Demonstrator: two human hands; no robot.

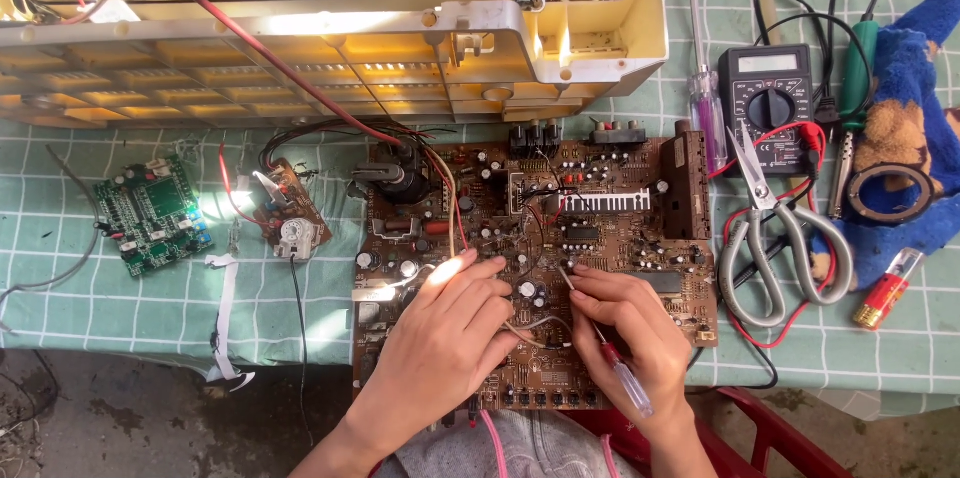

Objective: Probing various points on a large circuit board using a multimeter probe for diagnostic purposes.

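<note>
The left hand (pixel 445 333) rests fingers-down on the large brown circuit board (pixel 600 238) crowded with components; the right hand (pixel 635 323) grips a clear-handled screwdriver with a red band (pixel 612 356), tip on the board; grey-handled scissors (pixel 775 238) and a black multimeter (pixel 768 88) lie right on the green checked counter (pixel 60 288).

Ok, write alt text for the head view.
Two hands work on a brown circuit board on a checked cloth: the right hand holds a screwdriver to it, the left hand rests on it. Scissors and a multimeter lie right.
</note>
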